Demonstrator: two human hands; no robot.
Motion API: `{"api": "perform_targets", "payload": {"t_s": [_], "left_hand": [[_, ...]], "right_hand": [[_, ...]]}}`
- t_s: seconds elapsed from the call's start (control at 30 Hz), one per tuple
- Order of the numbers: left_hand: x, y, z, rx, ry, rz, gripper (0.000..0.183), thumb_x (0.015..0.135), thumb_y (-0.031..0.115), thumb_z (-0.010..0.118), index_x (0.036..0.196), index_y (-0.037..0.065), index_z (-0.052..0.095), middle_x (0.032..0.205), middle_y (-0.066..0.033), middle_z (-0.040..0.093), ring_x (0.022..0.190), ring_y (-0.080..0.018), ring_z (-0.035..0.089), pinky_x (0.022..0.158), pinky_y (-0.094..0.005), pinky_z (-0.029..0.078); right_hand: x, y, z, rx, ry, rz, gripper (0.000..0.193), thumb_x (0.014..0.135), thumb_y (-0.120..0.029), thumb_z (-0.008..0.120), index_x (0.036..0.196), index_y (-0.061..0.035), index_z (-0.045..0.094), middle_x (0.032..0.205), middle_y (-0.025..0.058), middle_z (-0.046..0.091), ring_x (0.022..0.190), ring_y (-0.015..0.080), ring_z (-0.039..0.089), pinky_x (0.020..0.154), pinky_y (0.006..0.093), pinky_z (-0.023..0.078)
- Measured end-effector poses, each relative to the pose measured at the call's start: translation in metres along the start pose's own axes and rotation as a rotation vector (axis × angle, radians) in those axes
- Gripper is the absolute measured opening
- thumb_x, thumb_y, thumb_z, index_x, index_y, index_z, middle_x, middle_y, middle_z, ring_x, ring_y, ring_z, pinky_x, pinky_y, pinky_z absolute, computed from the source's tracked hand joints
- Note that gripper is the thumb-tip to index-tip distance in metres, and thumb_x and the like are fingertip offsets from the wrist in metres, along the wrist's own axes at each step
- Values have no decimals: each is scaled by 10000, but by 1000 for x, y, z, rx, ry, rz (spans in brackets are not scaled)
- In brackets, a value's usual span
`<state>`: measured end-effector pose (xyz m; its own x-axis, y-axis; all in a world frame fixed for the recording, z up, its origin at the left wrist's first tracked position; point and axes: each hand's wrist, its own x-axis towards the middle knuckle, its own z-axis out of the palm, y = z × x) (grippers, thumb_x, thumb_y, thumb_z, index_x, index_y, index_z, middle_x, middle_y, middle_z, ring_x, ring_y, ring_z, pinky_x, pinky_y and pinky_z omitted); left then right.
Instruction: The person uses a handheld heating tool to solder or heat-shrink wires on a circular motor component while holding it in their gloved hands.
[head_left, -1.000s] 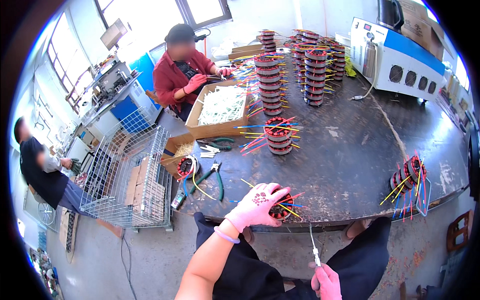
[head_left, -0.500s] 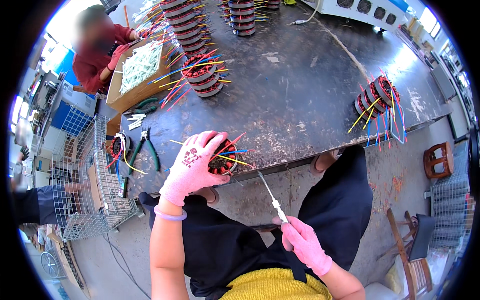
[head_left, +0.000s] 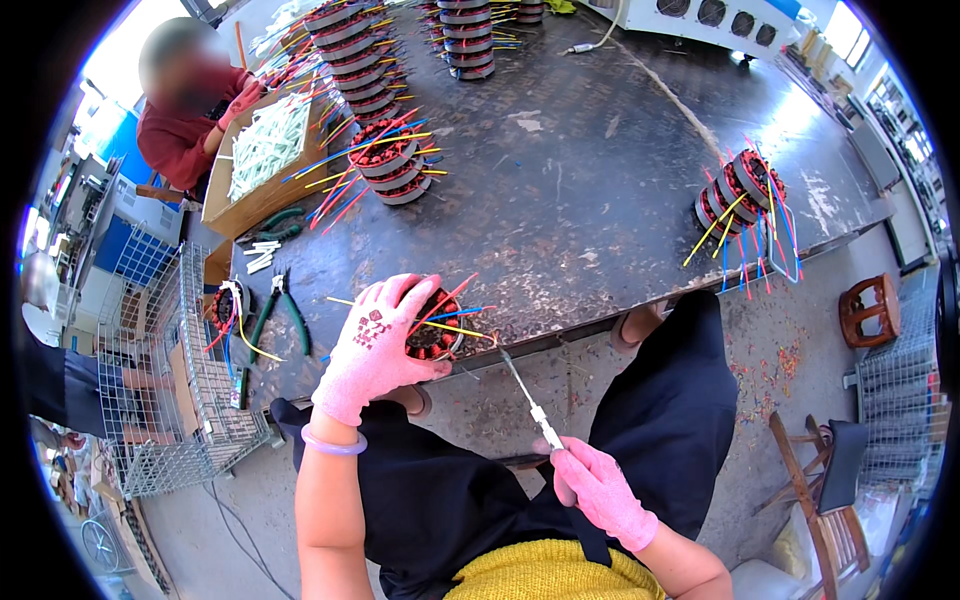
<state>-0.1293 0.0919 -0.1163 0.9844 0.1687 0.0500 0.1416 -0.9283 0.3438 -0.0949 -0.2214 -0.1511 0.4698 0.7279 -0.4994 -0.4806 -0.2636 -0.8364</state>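
Observation:
At the table's near edge my left hand [head_left: 368,345], in a pink glove, is closed around a motor stator [head_left: 440,340] with dark red windings. Red, blue and yellow wires stick out of it to the right, and the palm and fingers hide its left side. My right hand [head_left: 605,495], also gloved in pink, grips a slim rod tool [head_left: 527,392] with a white handle and a thin metal shaft. The tool's tip is at the end of a red wire from the stator; whether it touches or hooks the wire I cannot tell.
Stacked stators [head_left: 385,160] stand at the back left, and more stators [head_left: 742,195] lie at the right. Green-handled pliers [head_left: 297,320] and a small wired stator [head_left: 228,305] are left of my hand. Beyond a box of pale tubes [head_left: 268,150] a co-worker [head_left: 180,140] sits.
The whole view has shifted slightly. The tip of the rod tool is a little closer to the red wire's end. My left hand keeps its hold on the stator.

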Motion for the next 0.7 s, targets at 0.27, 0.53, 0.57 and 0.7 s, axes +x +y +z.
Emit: {"api": "perform_targets", "payload": {"t_s": [0.27, 0.53, 0.57, 0.7], "left_hand": [[0, -1, 1, -6, -3, 4, 927, 560, 297, 882, 1376, 59, 513, 1321, -158, 520, 1226, -369, 498, 1080, -451, 379], [-1, -3, 2, 22, 5, 2, 948, 550, 300, 888, 1387, 67, 508, 1326, -152, 517, 1227, -370, 498, 1083, -450, 381], [-1, -2, 2, 27, 3, -5, 952, 548, 299, 890, 1388, 67, 507, 1327, -152, 517, 1228, -370, 498, 1084, -450, 381], [-1, 0, 3, 34, -6, -23, 970, 537, 298, 898, 1393, 68, 504, 1330, -157, 518, 1240, -372, 496, 1089, -448, 381]], "right_hand": [[3, 0, 1, 7, 1, 0, 320, 1041, -212, 463, 1240, 4, 590, 641, -4, 487, 579, 76, 464, 560, 251, 393], [3, 2, 2, 83, 10, 39, 326, 1049, -210, 454, 1255, 6, 585, 658, -7, 488, 583, 67, 457, 562, 247, 391], [4, 1, 2, 45, 13, 46, 326, 1050, -208, 452, 1256, 7, 585, 661, -5, 488, 582, 68, 459, 565, 249, 394], [2, 1, 4, 78, 5, 4, 348, 1042, -221, 491, 1268, 28, 581, 672, -34, 460, 596, 64, 434, 553, 221, 334]]}}
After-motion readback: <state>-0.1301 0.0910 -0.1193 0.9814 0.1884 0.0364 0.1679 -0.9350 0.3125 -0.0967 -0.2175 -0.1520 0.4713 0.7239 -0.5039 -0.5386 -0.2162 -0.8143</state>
